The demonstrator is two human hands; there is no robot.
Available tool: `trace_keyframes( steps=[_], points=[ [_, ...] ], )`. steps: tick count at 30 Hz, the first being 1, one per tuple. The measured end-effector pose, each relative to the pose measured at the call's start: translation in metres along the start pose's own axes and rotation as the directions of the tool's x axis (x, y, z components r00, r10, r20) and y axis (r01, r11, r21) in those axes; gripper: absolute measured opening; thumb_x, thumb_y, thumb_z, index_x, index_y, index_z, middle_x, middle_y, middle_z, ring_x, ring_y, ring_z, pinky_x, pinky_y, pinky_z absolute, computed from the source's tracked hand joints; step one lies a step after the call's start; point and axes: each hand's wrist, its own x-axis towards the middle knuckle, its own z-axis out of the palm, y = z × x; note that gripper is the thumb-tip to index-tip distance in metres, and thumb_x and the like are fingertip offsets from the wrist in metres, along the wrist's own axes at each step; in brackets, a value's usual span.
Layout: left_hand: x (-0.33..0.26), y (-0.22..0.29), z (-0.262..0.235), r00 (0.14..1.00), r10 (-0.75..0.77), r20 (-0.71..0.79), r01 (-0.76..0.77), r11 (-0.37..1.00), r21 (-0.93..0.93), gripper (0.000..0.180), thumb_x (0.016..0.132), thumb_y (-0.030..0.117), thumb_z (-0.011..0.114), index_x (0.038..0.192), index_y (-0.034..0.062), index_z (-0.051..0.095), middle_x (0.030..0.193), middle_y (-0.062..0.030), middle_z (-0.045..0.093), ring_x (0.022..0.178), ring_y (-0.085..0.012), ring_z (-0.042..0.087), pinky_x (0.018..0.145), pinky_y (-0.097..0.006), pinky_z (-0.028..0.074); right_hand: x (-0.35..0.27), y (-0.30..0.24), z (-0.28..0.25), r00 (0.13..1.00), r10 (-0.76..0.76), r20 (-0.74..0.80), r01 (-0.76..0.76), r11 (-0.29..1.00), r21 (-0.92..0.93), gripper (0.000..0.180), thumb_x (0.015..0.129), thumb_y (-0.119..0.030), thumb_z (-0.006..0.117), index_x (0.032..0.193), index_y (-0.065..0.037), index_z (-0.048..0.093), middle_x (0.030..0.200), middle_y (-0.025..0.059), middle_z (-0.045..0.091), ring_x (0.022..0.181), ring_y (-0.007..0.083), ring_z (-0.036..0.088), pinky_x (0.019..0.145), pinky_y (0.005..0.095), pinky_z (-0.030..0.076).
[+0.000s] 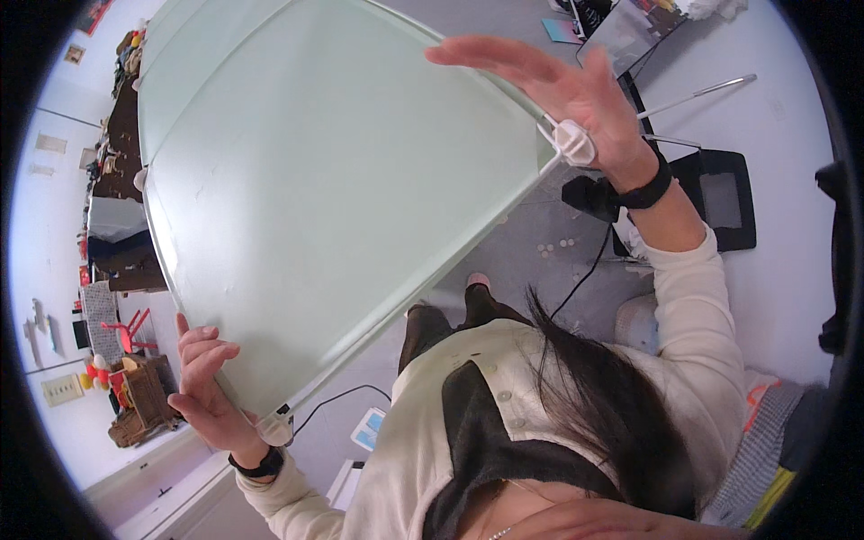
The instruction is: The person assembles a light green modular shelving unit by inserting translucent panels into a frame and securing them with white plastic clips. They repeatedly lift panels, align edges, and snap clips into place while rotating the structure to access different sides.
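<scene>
Both hands brace one large frosted glass panel (315,189) by opposite edges, tilted above the grey floor (531,261). Left hand (209,378): fingers curled round the lower edge near a clear corner pad (274,430). Right hand (576,94): open palm flat against the upper edge, steadying it, apparently beside a white corner clip (572,141).

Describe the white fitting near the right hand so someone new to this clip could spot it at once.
Start from the big frosted glass panel filling the upper left. Follow its right edge to the corner by the right hand. The white plastic corner clip sits there, chunky and opaque, unlike the translucent glass.
</scene>
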Motion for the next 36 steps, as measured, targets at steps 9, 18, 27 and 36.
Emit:
trace_keyframes(
  steps=[9, 18, 27, 36],
  points=[
    [-0.001, -0.005, -0.008, 0.997, 0.066, 0.046, -0.064, 0.996, -0.058, 0.059, 0.1, 0.039, 0.011, 0.088, 0.0128, 0.062, 0.082, -0.0078, 0.058, 0.098, -0.0295, 0.048, 0.109, -0.059, 0.018, 0.001, -0.012, 0.009, 0.986, 0.156, 0.061, -0.148, 0.982, -0.122, 0.102, 0.084, -0.078, 0.013, 0.142, 0.004, 0.03, 0.144, 0.0228, 0.035, 0.137, 0.0303, 0.031, 0.112, 0.0429, 0.025],
    [0.006, 0.0, -0.014, 0.975, 0.05, 0.217, -0.055, 0.998, 0.016, 0.054, 0.099, 0.038, 0.014, 0.083, 0.0142, 0.06, 0.082, -0.0071, 0.058, 0.098, -0.028, 0.047, 0.106, -0.058, 0.021, -0.001, 0.002, 0.011, 0.999, 0.041, -0.005, -0.041, 0.998, 0.041, 0.093, 0.088, -0.072, 0.016, 0.142, 0.002, 0.03, 0.143, 0.0218, 0.035, 0.134, 0.0302, 0.035, 0.11, 0.0438, 0.028],
    [0.014, 0.007, -0.022, 0.923, 0.028, 0.384, -0.075, 0.991, 0.109, 0.049, 0.1, 0.038, 0.018, 0.089, 0.0181, 0.061, 0.093, -0.0062, 0.059, 0.11, -0.0283, 0.047, 0.107, -0.059, 0.02, 0.007, 0.003, 0.01, 0.999, 0.034, -0.004, -0.026, 0.841, 0.54, 0.092, 0.089, -0.071, 0.021, 0.145, 0.002, 0.022, 0.147, 0.0257, 0.025, 0.138, 0.0333, 0.027, 0.113, 0.0463, 0.022],
    [0.002, -0.014, -0.023, 0.995, 0.016, 0.1, 0.018, 0.944, -0.33, 0.066, 0.098, 0.048, 0.014, 0.115, -0.0003, 0.057, 0.109, -0.0192, 0.06, 0.114, -0.0338, 0.05, 0.108, -0.053, 0.023, -0.007, 0.012, -0.024, 0.999, -0.04, -0.019, 0.04, 0.999, 0.01, 0.079, 0.093, -0.062, 0.027, 0.14, 0.002, 0.032, 0.141, 0.0227, 0.038, 0.134, 0.0318, 0.034, 0.11, 0.0458, 0.028]
  ],
)
